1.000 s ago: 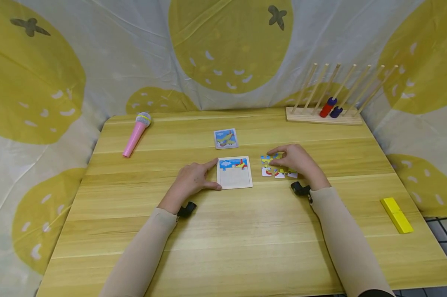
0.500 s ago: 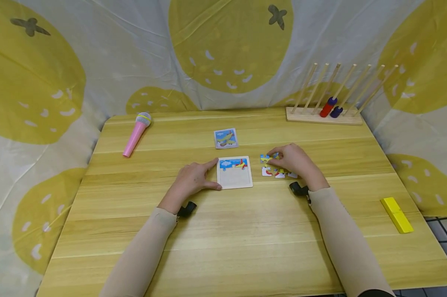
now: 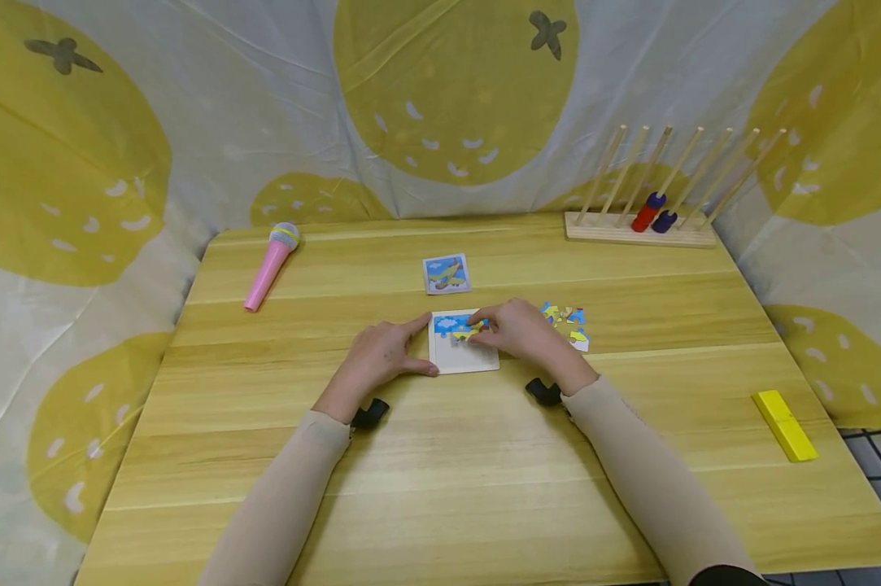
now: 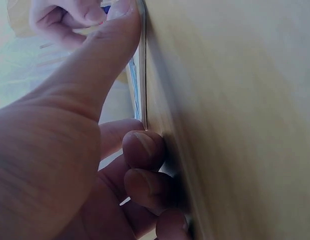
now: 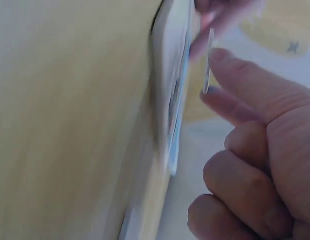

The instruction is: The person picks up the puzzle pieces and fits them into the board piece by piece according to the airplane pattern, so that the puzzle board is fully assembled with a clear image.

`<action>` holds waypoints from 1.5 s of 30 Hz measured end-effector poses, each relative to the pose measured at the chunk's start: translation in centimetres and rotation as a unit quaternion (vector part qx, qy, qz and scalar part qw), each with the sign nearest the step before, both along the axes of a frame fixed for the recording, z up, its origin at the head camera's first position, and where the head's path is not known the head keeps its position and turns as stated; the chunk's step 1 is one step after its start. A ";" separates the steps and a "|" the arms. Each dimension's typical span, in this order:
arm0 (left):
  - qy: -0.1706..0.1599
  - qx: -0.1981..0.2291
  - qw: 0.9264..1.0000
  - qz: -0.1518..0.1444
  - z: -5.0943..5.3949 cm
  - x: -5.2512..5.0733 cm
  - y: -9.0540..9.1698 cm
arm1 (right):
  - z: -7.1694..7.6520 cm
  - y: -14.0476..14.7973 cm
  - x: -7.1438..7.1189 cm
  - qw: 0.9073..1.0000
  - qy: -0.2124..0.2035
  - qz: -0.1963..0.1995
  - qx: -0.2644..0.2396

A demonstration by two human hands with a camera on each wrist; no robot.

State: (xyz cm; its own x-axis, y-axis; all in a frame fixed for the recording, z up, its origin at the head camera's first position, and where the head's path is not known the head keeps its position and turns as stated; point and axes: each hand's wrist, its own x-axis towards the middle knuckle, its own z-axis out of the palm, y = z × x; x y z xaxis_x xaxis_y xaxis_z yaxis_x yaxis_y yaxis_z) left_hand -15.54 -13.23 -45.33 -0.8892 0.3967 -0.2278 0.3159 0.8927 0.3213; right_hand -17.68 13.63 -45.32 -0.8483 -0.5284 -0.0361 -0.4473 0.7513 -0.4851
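The left hand [image 3: 383, 352] is touching the board [image 3: 464, 360], thumb wide; the right hand [image 3: 524, 332] is pinching a piece [image 3: 460, 335] above it.

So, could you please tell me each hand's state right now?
Left hand: open, touching the puzzle tray.
Right hand: closed, pinching a puzzle piece.

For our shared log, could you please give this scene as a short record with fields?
Left grip: touching the puzzle board at its left edge
Right grip: pinching a puzzle piece above the board
Placed pieces: along the board's far side
Right of board: loose pieces
Beyond board: airplane card
Far left: pink microphone
Far right: wooden peg rack
Right edge: yellow bar
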 end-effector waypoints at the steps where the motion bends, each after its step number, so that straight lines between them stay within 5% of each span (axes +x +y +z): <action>1: 0.004 0.001 1.000 0.000 0.0 0.0 0.0 | -0.1 -0.7 0.1 1.000 0.009 0.006 0.005; 9: 0.014 0.002 1.000 -0.009 -0.1 0.0 0.0 | -0.5 -3.2 0.6 0.999 0.026 0.018 0.043; 34: 0.008 -0.003 1.000 -0.006 0.1 0.2 0.0 | -1.2 -3.8 1.0 0.999 0.037 -0.006 0.035; 45: 0.014 0.001 1.000 -0.009 0.2 0.2 0.0 | -1.1 -4.7 1.4 0.996 0.047 -0.012 0.080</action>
